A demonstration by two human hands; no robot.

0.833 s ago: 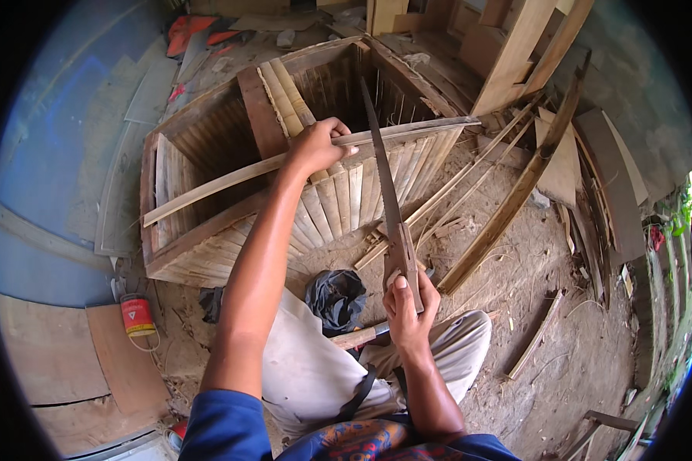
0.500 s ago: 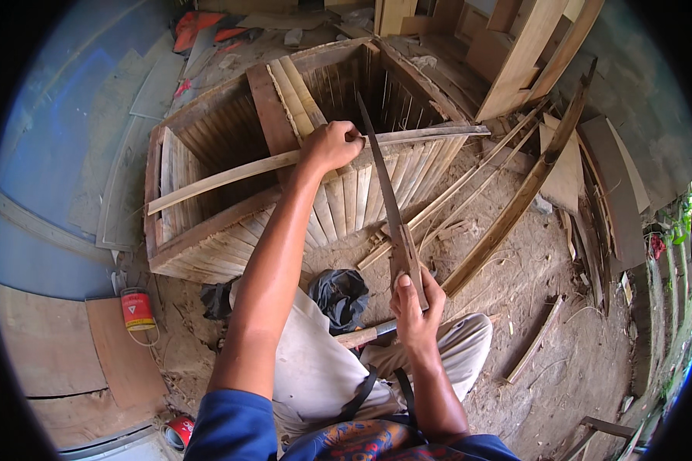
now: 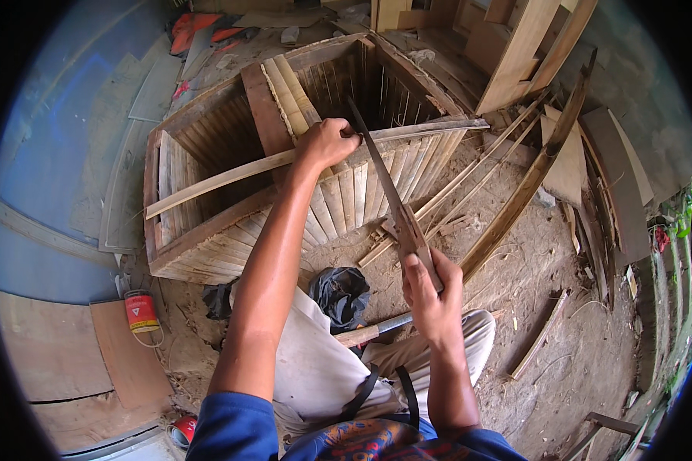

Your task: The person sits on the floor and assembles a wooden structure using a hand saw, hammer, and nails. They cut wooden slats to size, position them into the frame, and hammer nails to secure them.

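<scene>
- The saw (image 3: 390, 187) you are holding has a long, narrow, dark grey blade that tapers to a tip, and a worn brown wooden grip.
- Your right hand (image 3: 437, 300) is closed around that grip, above your bent knee, with the thumb lying along it.
- The blade slants up and leftward, crossing the wooden strip (image 3: 223, 183) just to the right of your left hand (image 3: 329, 146) (whether the teeth touch it, you cannot tell from this angle).
- Your left hand is curled tight, gripping the strip near its middle.
- That strip is pale, thin and slightly bowed; it lies across the front of the slatted box (image 3: 334, 201), its right end reaching past the rim.
- The box looks old and dusty: a brown wooden frame, walls of upright, tan slats, and an open top.
- Counted, you have one saw, one strip in hand and one box.
- Across the box top run one brown board (image 3: 263, 107) and, next to it, light bamboo pieces (image 3: 288, 88).
- To your left you have two red tins: one upright tin (image 3: 140, 310) with a yellow band, and one lower tin (image 3: 182, 430) partly behind your sleeve.
- One crumpled black bag (image 3: 340, 298) sits on the ground in front of you.
</scene>
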